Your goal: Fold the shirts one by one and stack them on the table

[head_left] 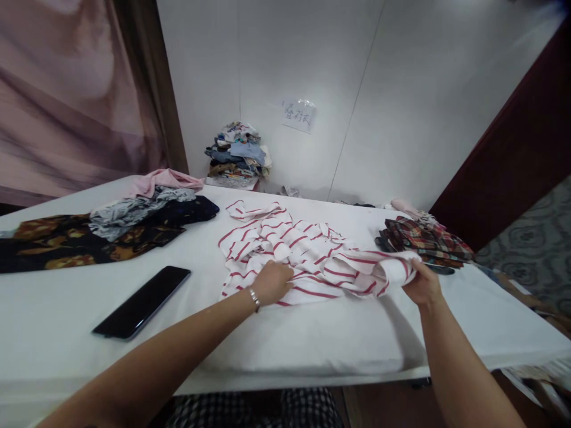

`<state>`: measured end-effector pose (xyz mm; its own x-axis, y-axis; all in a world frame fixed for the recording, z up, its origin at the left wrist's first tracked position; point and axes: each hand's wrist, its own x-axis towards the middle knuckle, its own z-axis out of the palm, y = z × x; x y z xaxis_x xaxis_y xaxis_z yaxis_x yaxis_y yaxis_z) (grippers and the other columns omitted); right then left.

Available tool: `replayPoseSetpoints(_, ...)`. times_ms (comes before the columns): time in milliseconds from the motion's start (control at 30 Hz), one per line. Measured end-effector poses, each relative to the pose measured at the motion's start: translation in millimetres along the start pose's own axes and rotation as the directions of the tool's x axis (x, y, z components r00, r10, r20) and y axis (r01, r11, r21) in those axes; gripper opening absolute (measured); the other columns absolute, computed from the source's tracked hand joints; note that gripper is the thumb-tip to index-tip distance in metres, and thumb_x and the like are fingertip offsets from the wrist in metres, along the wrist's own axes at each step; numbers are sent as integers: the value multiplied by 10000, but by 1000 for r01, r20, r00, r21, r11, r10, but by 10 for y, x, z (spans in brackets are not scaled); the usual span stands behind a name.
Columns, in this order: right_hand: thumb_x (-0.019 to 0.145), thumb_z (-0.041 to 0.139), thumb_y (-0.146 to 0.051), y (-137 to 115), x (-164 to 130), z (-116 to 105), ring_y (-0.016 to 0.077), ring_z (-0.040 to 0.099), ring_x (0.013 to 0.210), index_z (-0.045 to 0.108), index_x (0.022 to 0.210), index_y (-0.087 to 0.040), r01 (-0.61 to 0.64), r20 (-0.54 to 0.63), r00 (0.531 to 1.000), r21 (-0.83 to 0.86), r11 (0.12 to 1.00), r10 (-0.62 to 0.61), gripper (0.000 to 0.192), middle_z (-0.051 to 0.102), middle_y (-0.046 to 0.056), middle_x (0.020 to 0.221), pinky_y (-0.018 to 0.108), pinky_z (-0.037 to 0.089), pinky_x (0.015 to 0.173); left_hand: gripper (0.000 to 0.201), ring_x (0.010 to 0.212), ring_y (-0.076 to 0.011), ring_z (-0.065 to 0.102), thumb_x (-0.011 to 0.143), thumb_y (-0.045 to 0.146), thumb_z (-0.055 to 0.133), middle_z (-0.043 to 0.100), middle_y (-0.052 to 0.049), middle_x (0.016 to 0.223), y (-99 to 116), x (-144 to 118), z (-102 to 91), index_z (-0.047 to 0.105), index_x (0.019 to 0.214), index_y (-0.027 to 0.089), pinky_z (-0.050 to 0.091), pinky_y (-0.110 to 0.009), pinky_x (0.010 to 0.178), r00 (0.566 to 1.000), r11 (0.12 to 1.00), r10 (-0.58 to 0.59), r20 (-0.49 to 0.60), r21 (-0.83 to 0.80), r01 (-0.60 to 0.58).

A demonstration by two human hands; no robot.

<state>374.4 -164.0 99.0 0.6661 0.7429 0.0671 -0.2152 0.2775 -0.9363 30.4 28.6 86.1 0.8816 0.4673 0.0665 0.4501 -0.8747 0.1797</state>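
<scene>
A white shirt with red stripes (pixel 307 244) lies crumpled on the white-covered table (pixel 312 339) in front of me. My left hand (pixel 273 283), with a bracelet at the wrist, is closed on the cloth near the shirt's front edge. At the right, my right hand (pixel 423 284) grips an end of the shirt, seemingly a sleeve or cuff, and holds it slightly raised off the table. The fabric stretches between my two hands, while the far left part lies in loose folds.
A black phone (pixel 143 302) lies at left. Behind it are a dark floral garment (pixel 66 241), a grey patterned cloth (pixel 134 211) and a pink cloth (pixel 163 180). Folded plaid shirts (pixel 426 238) sit at right. A clothes pile (pixel 238 151) stands by the wall under a paper sign (pixel 298 115).
</scene>
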Motion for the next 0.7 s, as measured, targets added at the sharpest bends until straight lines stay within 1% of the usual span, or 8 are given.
replayPoseSetpoints(67,590,835,-401,-11,-97,16,160,619,575,705,773,-208,-120,127,981,-196,973,146,296,703,-4,674,267,500,574,77,904,-220,611,851,228,525,681,-71,950,56,-282,-103,591,842,191,421,-334,794,998,991,65,6,-117,-64)
replayPoseSetpoints(133,631,827,-418,-37,-170,89,160,614,591,719,804,-171,-169,280,905,-454,875,320,320,709,21,705,265,487,578,30,846,-198,600,811,249,554,672,-29,928,124,-590,-142,559,814,219,404,-302,721,990,968,104,99,-237,-78)
replayPoseSetpoints(200,709,780,-433,-61,-180,197,168,627,647,736,854,-160,-130,381,792,-658,742,477,312,722,34,767,277,497,626,25,789,-195,592,786,256,549,668,3,879,178,-849,-110,530,775,244,377,-302,666,966,960,111,235,-278,-42)
replayPoseSetpoints(267,748,740,-449,-56,-90,306,179,632,694,747,867,-179,-45,413,732,-763,644,541,295,727,35,806,287,506,651,22,766,-205,589,780,247,516,669,11,860,200,-1006,-48,518,760,256,358,-314,643,943,965,85,321,-261,2)
replayPoseSetpoints(400,762,687,-459,94,396,478,190,629,733,735,885,-196,98,365,844,-825,556,393,295,722,43,840,293,509,643,44,753,-209,590,765,229,502,671,1,844,120,-1008,-69,543,752,240,361,-319,650,952,968,-46,304,-223,118)
replayPoseSetpoints(533,773,674,-414,370,1032,642,211,658,824,686,1104,-164,117,238,948,-878,464,210,414,729,101,972,309,527,702,266,748,-200,608,820,488,530,682,6,829,-205,-790,-315,622,852,240,411,-298,646,955,903,-230,189,-324,281)
replayPoseSetpoints(633,703,749,-407,592,1417,760,272,664,996,663,1158,-181,138,195,975,-903,408,102,515,713,131,1102,383,518,879,426,869,-233,652,871,546,420,708,-61,1017,-655,-566,-410,640,1028,217,475,-333,748,871,847,-490,-14,-243,473)
replayPoseSetpoints(700,636,802,-431,721,1614,833,336,638,1093,666,1144,-192,175,217,975,-868,464,39,578,690,158,1167,466,479,964,528,1044,-270,642,870,559,414,650,-128,1246,-998,-398,-391,597,1186,179,480,-371,889,794,799,-596,-118,-189,571)
